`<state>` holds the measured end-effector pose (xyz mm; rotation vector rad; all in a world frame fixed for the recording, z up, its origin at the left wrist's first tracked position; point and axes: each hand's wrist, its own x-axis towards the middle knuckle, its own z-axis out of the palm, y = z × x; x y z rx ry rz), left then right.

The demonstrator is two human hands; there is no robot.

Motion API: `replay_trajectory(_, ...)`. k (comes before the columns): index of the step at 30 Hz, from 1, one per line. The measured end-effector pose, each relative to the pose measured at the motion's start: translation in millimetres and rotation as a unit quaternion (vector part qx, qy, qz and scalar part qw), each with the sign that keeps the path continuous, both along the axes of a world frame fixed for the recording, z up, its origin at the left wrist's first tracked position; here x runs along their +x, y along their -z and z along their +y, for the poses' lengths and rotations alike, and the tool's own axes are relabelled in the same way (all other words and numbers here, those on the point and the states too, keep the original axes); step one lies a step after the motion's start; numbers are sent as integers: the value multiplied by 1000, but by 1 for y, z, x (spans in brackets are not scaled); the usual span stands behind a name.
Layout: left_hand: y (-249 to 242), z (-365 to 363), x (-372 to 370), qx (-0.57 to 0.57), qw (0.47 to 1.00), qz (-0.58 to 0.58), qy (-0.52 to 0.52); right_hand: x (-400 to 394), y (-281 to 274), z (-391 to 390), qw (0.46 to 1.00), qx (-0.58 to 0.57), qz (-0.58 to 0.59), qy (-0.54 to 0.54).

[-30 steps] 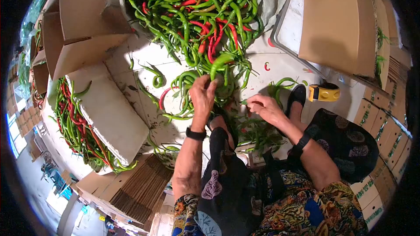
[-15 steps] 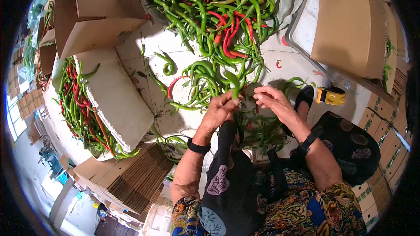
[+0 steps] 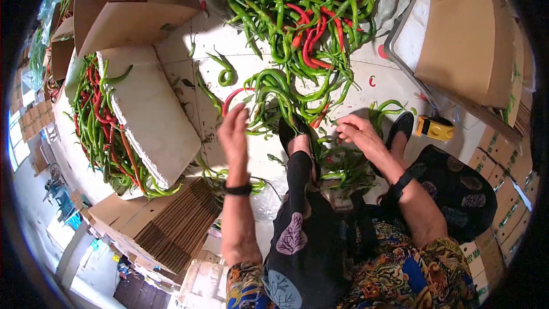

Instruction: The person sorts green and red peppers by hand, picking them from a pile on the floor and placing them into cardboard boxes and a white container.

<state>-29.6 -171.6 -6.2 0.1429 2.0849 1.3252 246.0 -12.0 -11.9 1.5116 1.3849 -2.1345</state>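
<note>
My left hand (image 3: 233, 140) is raised at the left edge of the small pile of green chili peppers (image 3: 274, 88), beside a curved red chili pepper (image 3: 231, 98). Its fingers are stretched out and slightly blurred, with nothing visible in them. To the right of my foot, my right hand (image 3: 363, 137) hovers with thumb and fingers drawn together; whatever they may pinch is too small to make out. Under it lie green scraps and thin peppers (image 3: 346, 169). A big heap of green and red chili peppers (image 3: 286, 11) spills from a sack behind the small pile.
On the left stands a white foam box (image 3: 154, 109) holding chili peppers (image 3: 106, 131), near open cardboard cartons (image 3: 134, 23) and a stack of flattened cardboard (image 3: 166, 234). At right are a large cardboard box (image 3: 457, 40) and a yellow object (image 3: 436, 127) on the tiled floor.
My left hand has moved left, and the green chili pepper it held is no longer in it. My right hand has stayed nearly in place, its fingers now drawn closer together. The view has shifted slightly.
</note>
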Motion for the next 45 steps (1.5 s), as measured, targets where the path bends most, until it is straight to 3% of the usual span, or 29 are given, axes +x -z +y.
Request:
replay_trajectory(2, 70, 4, 4, -38, 965, 218, 143, -4, -7, 1, 1000, 4, -4, -1)
replay_trajectory(5, 76, 33, 15, -168, 895, 355, 214, -4, -8, 2, 1000, 12, -9, -10)
replay_trajectory(9, 64, 32, 14, -40, 948, 211, 236, -10, -8, 3, 1000, 4, -2, -4)
replay_trajectory(12, 21, 34, 23, 41, 988, 10, 147, -18, -8, 2, 1000, -15, 12, 22)
replay_trajectory(14, -19, 43, 20, 43, 985, -120, 113, -24, -13, 1, 998, -37, 31, 40)
replay_trajectory(16, -17, 43, 23, 98, 952, -287, 45, -29, -21, 5, 995, -65, 56, 54)
replay_trajectory(19, -17, 43, 27, 108, 936, -325, 78, -31, -24, 6, 994, -62, 63, 58)
replay_trajectory(22, -24, 45, 27, 139, 929, -342, 39, -31, -26, 7, 995, -60, 54, 65)
replay_trajectory(23, -32, 45, 26, 122, 938, -324, 20, -31, -26, 8, 995, -58, 51, 65)
replay_trajectory(26, -64, 51, 11, 23, 977, -107, 181, -32, -22, 7, 996, -55, 38, 56)
replay_trajectory(27, -61, 52, 5, 74, 970, 21, 232, -31, -21, 6, 997, -49, 37, 51)
replay_trajectory(30, -94, 48, -20, 14, 947, -62, 316, -28, -17, 3, 999, -28, 23, 22)
replay_trajectory(31, -119, 55, -28, 25, 953, -72, 292, -24, -12, 1, 999, -19, 33, 16)
replay_trajectory(33, -163, 63, -60, 7, 968, 48, 246, -21, -11, 0, 999, -25, 27, 21)
replay_trajectory(34, -175, 63, -88, 70, 969, 93, 219, -21, -11, -1, 999, -30, 24, 22)
replay_trajectory(36, -196, 71, -164, 377, 913, -13, 155, -24, -15, -1, 999, -28, 27, 20)
replay_trajectory(38, -234, 102, -178, 423, 895, 60, 128, -23, -16, 0, 999, -23, 30, 18)
replay_trajectory(40, -219, 108, -181, 317, 925, 132, 162, -22, -14, 2, 999, -27, 33, 29)
replay_trajectory(41, -191, 103, -156, 273, 952, 109, 90, -22, -14, 3, 998, -28, 38, 37)
replay_trajectory(42, -165, 106, -115, 158, 964, 177, 123, -22, -14, 1, 998, -31, 42, 45)
replay_trajectory(43, -135, 101, -91, -38, 920, 294, 256, -24, -14, 2, 998, -26, 38, 45)
replay_trajectory(44, -85, 97, -59, -75, 954, 138, 257, -25, -15, 4, 998, -22, 33, 42)
replay_trajectory(45, -25, 92, -23, -33, 965, 115, 234, -25, -15, 5, 999, -18, 27, 38)
